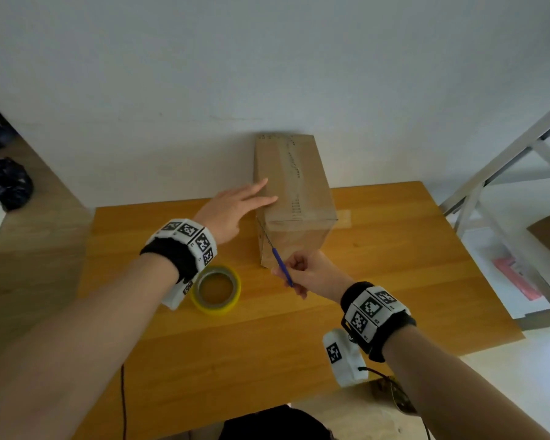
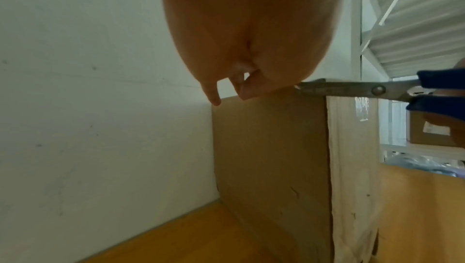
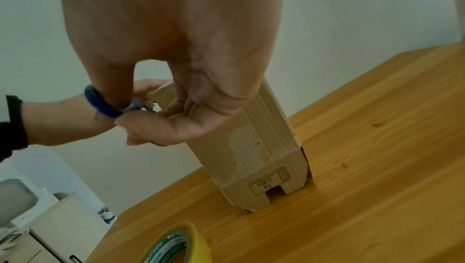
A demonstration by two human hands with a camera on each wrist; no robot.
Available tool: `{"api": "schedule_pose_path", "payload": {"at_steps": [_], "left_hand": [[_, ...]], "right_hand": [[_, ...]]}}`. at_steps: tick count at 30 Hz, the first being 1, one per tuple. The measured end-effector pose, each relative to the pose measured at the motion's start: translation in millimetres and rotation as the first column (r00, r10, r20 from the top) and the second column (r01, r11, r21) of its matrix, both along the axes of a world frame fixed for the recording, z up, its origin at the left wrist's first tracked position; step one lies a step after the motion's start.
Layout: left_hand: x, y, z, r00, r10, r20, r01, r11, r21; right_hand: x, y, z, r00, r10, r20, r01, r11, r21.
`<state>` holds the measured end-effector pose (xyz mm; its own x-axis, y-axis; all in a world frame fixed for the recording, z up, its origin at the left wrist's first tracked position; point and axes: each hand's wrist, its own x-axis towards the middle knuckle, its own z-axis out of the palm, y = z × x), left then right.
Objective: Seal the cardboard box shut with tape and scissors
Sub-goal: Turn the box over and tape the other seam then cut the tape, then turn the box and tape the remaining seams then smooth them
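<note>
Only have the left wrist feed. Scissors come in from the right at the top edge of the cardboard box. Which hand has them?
Observer: The right hand holds the blue-handled metal scissors, thumb through one loop, blades at the near top corner of the brown cardboard box.
Operator: Where's the tape?
Observer: The yellow roll of tape lies flat on the wooden table beside the left wrist, apart from the box.
Operator: Left hand gripping anything?
Observer: No. The left hand has straight fingers on the box's top, near its left edge.
</note>
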<state>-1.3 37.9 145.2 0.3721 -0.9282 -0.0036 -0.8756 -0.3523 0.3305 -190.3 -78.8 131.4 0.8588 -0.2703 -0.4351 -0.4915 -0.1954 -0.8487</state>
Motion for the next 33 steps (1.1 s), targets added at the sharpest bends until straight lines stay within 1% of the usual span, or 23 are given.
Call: {"api": "schedule_pose_path", "payload": {"at_steps": [2,6,8,12,14,17,18,20,22,24,26,29,31,33], "left_hand": [[4,-4,4,0.999,-0.038,-0.005,0.038,0.998,0.054],[8,-7,6,0.999,-0.045,-0.01,0.046,0.997,0.065],[8,-8,6,0.999,-0.051,-0.01,0.052,0.997,0.055],[9,-9,9,0.999,-0.052,-0.008,0.052,0.997,0.053],[7,-9,10,0.999,-0.052,-0.01,0.052,0.997,0.056],[4,-13,9,0.998,-0.06,-0.03,0.062,0.996,0.057],[4,-14,8,0.998,-0.059,-0.036,0.061,0.997,0.05],[5,-14,9,0.997,-0.053,-0.048,0.055,0.997,0.048],[6,-11,7,0.995,-0.031,-0.094,0.036,0.998,0.044],[6,-9,5,0.987,-0.01,-0.162,0.011,1.0,0.005],[4,-7,2,0.977,-0.008,-0.215,-0.005,0.998,-0.06],[1,-6,-1,0.976,-0.003,-0.217,-0.025,0.992,-0.123],[0,-6,0,0.977,0.01,-0.215,-0.037,0.992,-0.122],[-2,-6,1,0.975,0.028,-0.222,-0.057,0.991,-0.125]], "right_hand": [[2,-3,0,0.999,0.025,-0.032,-0.025,1.0,-0.007],[10,-6,1,0.991,0.093,-0.091,-0.095,0.995,-0.009],[13,-5,0,0.987,0.11,-0.118,-0.107,0.994,0.032],[23,-7,0,0.984,0.082,-0.158,-0.057,0.986,0.156],[28,-9,-4,0.968,0.115,-0.224,-0.077,0.982,0.172],[28,-2,-26,0.874,0.304,-0.379,-0.293,0.952,0.087],[26,0,-38,0.859,0.326,-0.396,-0.334,0.941,0.049],[21,0,-60,0.865,0.297,-0.405,-0.344,0.938,-0.048],[18,-4,-76,0.875,0.245,-0.418,-0.349,0.917,-0.193],[15,-9,-84,0.886,0.184,-0.424,-0.341,0.88,-0.33],[11,-13,-92,0.887,0.121,-0.446,-0.327,0.846,-0.421],[5,-15,-102,0.88,0.08,-0.469,-0.329,0.815,-0.478],[3,-15,-109,0.888,0.094,-0.45,-0.334,0.804,-0.491],[3,-13,-113,0.897,0.13,-0.423,-0.357,0.776,-0.519]]}}
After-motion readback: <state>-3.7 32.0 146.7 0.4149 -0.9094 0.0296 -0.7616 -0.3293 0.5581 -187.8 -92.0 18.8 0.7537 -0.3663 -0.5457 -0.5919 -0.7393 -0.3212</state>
